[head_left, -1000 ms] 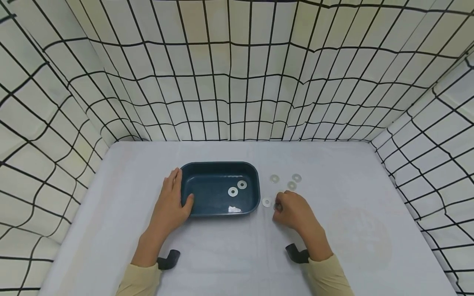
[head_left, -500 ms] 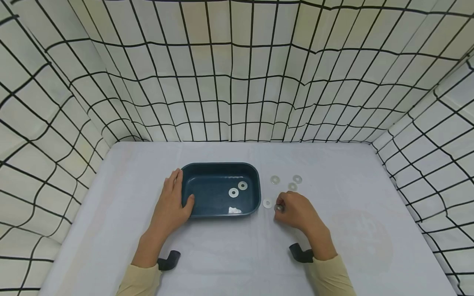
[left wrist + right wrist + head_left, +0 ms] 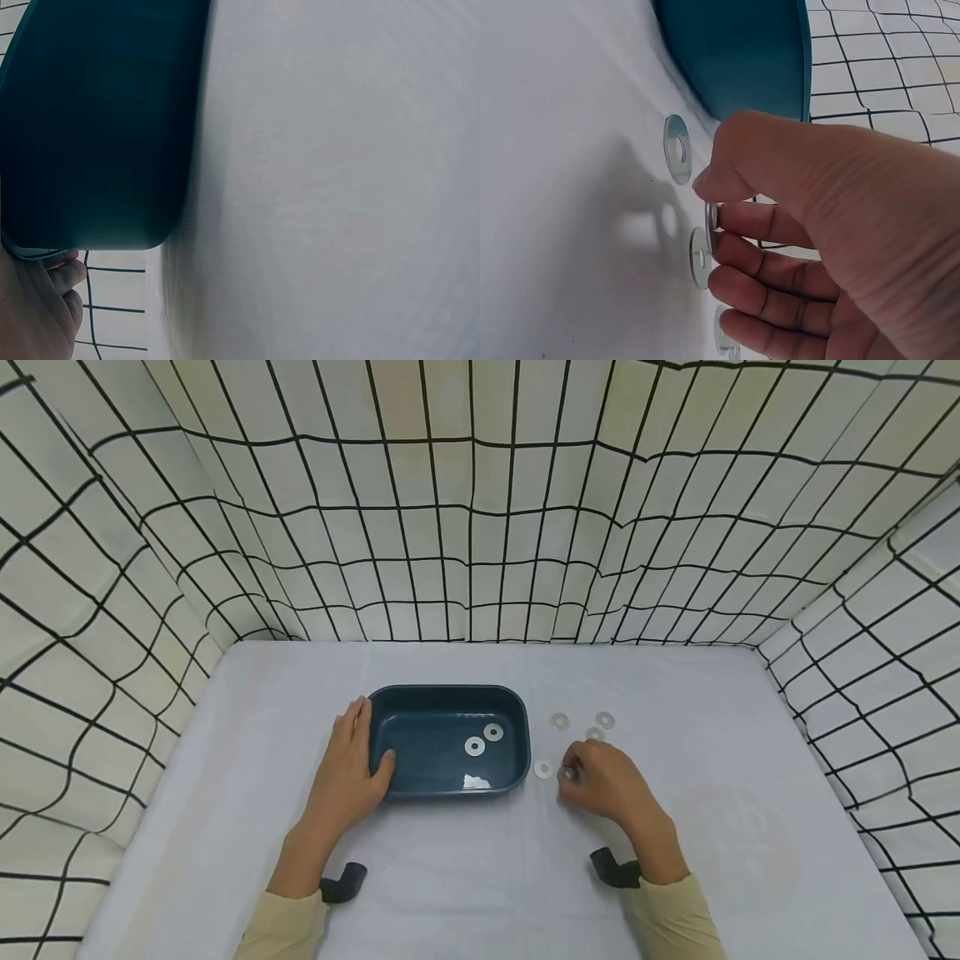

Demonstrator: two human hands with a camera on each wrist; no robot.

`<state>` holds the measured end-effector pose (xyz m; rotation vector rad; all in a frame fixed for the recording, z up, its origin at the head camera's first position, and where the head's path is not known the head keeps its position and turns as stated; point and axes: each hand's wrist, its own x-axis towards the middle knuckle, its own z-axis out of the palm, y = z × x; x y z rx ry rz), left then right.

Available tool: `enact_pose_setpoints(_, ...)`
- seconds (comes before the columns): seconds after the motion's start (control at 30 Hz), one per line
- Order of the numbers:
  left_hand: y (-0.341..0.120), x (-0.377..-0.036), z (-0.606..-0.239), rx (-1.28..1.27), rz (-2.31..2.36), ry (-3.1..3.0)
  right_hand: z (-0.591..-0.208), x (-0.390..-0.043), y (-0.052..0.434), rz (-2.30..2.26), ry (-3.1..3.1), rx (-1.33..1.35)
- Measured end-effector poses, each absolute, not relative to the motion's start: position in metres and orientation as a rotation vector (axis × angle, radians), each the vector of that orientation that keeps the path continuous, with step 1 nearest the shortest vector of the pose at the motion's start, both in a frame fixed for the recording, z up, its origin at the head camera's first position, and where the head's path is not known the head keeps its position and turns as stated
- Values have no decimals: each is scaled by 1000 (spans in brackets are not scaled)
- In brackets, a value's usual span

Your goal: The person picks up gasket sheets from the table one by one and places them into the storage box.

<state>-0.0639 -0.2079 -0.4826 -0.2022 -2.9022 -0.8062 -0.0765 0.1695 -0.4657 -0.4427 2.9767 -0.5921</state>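
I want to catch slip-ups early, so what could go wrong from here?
The right hand pinches a washer, which might slip out. Another washer lies between that hand and the tray and could get nudged. The left hand rests against the tray's end; a push might slide it.

Right hand (image 3: pixel 817 202) pinches washer (image 3: pixel 710 232) over white surface (image 3: pixel 562 247); 1 loose washer (image 3: pixel 671 154) near teal tray (image 3: pixel 742 52), another (image 3: pixel 695 255) beside fingers (image 3: pixel 761 292).
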Motion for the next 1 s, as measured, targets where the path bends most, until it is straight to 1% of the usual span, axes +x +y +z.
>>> enact_pose_setpoints(0.63, -207, -64, -480, -180, -799, -2921, -458, -77, 165, -645, 3139, -694)
enact_pose_setpoints(0.77, -208, -64, -481, -189, -787, -2899, -457, -77, 165, -639, 3152, -714)
enact_pose_setpoints(1.0, -208, -64, -483, -209, -795, -2883, -457, -75, 163, -665, 3156, -667)
